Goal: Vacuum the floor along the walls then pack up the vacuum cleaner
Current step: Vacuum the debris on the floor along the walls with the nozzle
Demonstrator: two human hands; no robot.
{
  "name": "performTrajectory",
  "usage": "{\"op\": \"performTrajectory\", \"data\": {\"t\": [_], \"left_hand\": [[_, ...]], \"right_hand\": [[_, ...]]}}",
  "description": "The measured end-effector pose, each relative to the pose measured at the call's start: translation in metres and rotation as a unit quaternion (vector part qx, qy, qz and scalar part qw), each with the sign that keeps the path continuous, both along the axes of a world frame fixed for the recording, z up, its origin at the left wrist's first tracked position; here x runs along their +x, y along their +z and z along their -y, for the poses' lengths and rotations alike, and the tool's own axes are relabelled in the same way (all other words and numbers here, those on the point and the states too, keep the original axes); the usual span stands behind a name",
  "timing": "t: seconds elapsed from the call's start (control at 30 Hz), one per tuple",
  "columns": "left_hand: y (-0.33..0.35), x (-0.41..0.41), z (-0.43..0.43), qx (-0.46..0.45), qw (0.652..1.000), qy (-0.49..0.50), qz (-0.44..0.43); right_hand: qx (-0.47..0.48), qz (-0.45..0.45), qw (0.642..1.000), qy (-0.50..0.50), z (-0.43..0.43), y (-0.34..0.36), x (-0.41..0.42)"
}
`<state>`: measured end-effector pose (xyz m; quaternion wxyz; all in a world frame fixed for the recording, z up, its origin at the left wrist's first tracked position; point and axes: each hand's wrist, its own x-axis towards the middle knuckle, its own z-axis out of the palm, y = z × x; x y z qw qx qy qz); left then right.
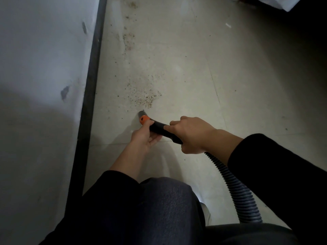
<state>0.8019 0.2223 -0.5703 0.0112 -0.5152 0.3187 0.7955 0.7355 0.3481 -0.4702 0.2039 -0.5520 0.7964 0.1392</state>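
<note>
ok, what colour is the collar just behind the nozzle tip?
Orange. The collar sits between the grey nozzle tip and the black handle. Shows in the head view.

- Left hand (146,137), forearm bare and palm turned up, pinches the vacuum nozzle (159,127) near its tip.
- Right hand (192,135) grips the nozzle further back, knuckles up, arm reaching in from the right.

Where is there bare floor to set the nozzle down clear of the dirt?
Bare tile lies right of the crumbs, past the grout line, and between the left hand and the baseboard. Crowded: ahead of the nozzle, among those crumbs.
</note>
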Motion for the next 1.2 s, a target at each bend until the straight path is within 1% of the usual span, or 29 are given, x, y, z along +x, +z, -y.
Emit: {"op": "performTrajectory", "data": {"t": [0.57,0.73,0.97,1.2], "left_hand": [[0.000,0.032,0.031,0.002,0.998,0.057,0.015],[-0.003,0.043,0.041,0.006,0.997,0.079,0.006],[-0.009,0.056,0.048,-0.005,0.992,0.125,0.012],[-0.011,0.066,0.057,-0.023,0.989,0.143,0.028]], "right_hand": [[-0.023,0.009,0.999,0.044,0.038,-0.008,0.019],[-0.028,0.010,0.998,0.062,0.051,-0.009,0.025],[-0.036,0.013,0.996,0.085,0.063,-0.014,0.033],[-0.046,0.023,0.994,0.099,0.075,-0.015,0.040]]}}
